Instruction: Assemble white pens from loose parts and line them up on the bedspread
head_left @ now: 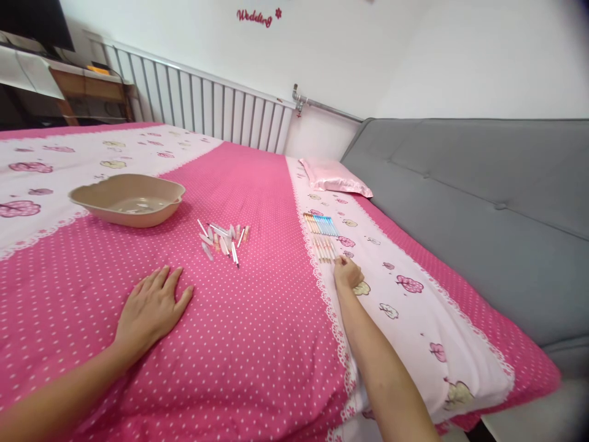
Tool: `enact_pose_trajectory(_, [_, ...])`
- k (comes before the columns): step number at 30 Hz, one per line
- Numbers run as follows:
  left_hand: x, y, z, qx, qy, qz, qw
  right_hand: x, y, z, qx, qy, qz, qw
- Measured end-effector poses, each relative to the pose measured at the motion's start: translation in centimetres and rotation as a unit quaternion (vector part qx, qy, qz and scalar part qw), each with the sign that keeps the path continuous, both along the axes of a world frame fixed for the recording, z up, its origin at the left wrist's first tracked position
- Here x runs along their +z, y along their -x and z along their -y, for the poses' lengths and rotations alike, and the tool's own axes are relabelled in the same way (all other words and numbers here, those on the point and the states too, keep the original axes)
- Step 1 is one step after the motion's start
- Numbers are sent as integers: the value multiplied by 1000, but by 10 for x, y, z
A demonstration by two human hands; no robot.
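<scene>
My left hand [150, 307] lies flat on the pink dotted bedspread [257, 319], fingers stretched out, holding nothing. A loose pile of pens [224, 239] lies a little beyond it. My right hand [348, 274] reaches across to the white strip of the spread, fingers curled at the near end of a tidy row of pens [324, 248]. Whether it grips one is hidden. Beyond that row lies a second row of blue and orange pens [322, 224].
A beige shallow basin [127, 199] stands on the bed at the left. A pink pillow [334, 178] lies at the far right edge by a grey sofa [483, 209]. A white radiator [202, 104] lines the wall.
</scene>
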State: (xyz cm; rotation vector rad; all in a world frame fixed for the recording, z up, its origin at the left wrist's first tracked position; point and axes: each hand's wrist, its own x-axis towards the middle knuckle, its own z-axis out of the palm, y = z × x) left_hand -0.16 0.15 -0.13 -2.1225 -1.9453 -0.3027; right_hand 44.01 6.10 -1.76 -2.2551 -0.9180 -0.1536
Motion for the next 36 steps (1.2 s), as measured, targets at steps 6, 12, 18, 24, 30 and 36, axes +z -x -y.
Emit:
enact_pose_trajectory(6, [-1, 1, 0, 4, 3, -1, 1000, -3, -2, -1, -10, -5, 2, 1000])
enact_pose_trajectory(12, [0, 0, 0, 4, 1, -7, 1000, -5, -4, -3, -5, -2, 4, 1000])
enact_pose_trajectory(18, [2, -1, 2, 3, 0, 0, 1000, -5, -1, -2, -15, -10, 6, 1000])
enact_pose_trajectory(24, [2, -1, 3, -1, 1, 11, 1000, -4, 0, 0, -33, -11, 3, 999])
enact_pose_trajectory(30, [1, -2, 4, 4, 2, 14, 1000, -7, 1, 1, -42, 10, -3, 999])
enact_pose_trajectory(36, [2, -3, 8, 9, 13, 33, 999, -6, 4, 3, -32, 52, -18, 998])
